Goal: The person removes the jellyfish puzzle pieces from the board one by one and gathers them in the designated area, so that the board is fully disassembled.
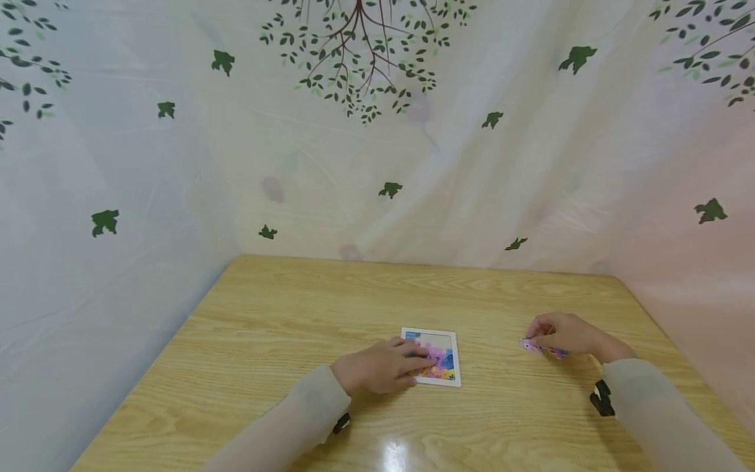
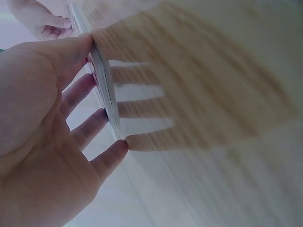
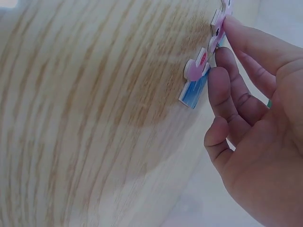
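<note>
A small jigsaw puzzle point(image 1: 457, 360) in a white frame lies on the table, its picture partly filled with pink, blue and yellow pieces. My left hand point(image 1: 380, 367) rests on its left side, fingers spread across the picture. In the left wrist view the fingertips touch the thin edge of the puzzle frame point(image 2: 112, 101). Off to the right, my right hand point(image 1: 569, 333) pinches a pink puzzle piece point(image 3: 218, 26) between thumb and forefinger, low over the table. Another pink and blue puzzle piece point(image 3: 193, 90) lies beside its curled fingers.
The wood-grain table point(image 1: 283, 314) reaches back to a pale curtain point(image 1: 330, 157) printed with leaves and branches. Curtain fabric also hangs along the left and right sides. A dark wrist strap point(image 1: 602, 398) shows under the right sleeve.
</note>
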`<state>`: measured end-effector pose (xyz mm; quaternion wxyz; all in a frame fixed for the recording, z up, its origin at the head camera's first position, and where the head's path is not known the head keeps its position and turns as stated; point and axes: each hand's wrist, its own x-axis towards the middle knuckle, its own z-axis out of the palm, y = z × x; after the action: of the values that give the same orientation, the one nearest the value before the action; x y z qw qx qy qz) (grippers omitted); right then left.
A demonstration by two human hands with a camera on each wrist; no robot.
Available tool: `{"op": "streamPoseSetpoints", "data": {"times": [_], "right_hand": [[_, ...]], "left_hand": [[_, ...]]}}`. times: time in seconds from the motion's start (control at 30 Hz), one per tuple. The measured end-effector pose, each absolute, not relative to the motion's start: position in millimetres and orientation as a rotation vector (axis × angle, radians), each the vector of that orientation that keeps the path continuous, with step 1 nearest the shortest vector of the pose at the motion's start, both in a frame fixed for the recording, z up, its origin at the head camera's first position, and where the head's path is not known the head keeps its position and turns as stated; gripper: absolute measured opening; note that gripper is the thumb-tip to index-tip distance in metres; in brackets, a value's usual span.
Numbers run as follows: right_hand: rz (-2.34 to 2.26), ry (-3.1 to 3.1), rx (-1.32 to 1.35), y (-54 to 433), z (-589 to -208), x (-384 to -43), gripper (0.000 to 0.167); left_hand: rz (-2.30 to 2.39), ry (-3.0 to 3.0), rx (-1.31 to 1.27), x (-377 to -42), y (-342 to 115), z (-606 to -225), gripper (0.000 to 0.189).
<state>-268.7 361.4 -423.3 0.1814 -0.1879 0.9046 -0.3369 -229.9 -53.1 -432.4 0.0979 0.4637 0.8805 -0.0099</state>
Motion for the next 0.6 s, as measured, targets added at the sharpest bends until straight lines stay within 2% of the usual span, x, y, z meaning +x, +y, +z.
{"op": "streamPoseSetpoints", "data": {"times": [0.37,0.6], "right_hand": [[-0.941,2.578,-0.536,359.3,-418.6,-266.8,0.015],[-0.936,2.604,-0.544,338.8,-416.3,-272.0,0.021]], "left_hand": [[0.125,2.620,1.369,-231.1,-53.6,-431.5,0.051],[0.071,2.621,1.379,-227.3,-54.6,-430.3,0.052]]}}
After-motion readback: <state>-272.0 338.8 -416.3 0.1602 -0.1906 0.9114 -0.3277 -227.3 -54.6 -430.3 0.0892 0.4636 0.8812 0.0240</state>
